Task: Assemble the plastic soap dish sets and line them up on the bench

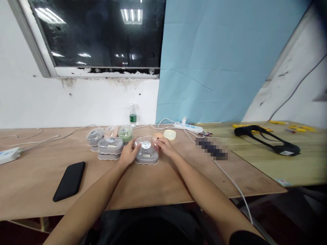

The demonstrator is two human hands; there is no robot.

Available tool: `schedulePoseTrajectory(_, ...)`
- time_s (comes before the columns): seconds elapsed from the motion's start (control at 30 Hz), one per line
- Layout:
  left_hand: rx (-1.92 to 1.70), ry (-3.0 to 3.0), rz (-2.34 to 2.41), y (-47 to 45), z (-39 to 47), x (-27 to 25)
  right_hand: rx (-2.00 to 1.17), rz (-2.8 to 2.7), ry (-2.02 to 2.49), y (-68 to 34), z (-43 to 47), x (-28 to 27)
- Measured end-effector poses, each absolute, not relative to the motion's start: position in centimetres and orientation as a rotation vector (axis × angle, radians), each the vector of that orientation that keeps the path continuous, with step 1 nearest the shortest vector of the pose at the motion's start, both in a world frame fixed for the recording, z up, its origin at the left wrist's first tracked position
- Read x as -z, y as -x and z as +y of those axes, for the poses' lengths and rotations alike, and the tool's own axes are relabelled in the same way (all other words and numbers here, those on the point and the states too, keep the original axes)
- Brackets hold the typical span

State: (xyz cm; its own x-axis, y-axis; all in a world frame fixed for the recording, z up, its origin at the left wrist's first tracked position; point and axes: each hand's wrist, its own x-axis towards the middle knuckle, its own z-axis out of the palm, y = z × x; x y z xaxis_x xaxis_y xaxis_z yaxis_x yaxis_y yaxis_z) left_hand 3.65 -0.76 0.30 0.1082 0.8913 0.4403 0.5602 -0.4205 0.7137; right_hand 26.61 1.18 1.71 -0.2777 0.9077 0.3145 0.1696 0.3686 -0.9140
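Observation:
In front of me, a grey plastic box [146, 158] sits on the brown table. A clear plastic lid [146, 139] with a round white label is at its top; I cannot tell if it is fully seated. My left hand [129, 153] pinches the lid's left edge, and my right hand [165, 146] its right edge. Just left of my left hand stand stacked grey lidded boxes [110, 146]. Behind these are another grey box [95, 136], a pink box [111, 131] and a green box [125, 133]. Beyond my right hand lies a pale yellow plastic piece [169, 135], with a peach one [158, 135] beside it.
A black phone [69, 181] lies at left. Near the wall stand a water bottle [133, 117] and a white power strip [188, 127] with trailing cables. A blurred-out dark object [212, 149] is at right; a black strap-like frame [267, 139] lies on the adjoining table.

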Motion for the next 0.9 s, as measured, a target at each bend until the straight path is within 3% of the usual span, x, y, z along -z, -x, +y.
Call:
schedulePoseTrajectory(0.13, -1.065, -2.027, 1.579, -3.4, -0.5, -0.2, -0.876, -1.911, 1.246, -27.2, 1.1, -2.0)
schedulePoseTrajectory(0.37, -0.741, -2.057, 1.630, -3.8, -0.3, 0.3, -1.195, -2.028, 1.637, -28.2, 1.3, -2.1)
schedulePoseTrajectory(0.9, -0.559, -2.227, 1.704, -3.7, -0.6, 0.0, -1.120, -2.002, 1.634, -29.4, 2.3, -1.2)
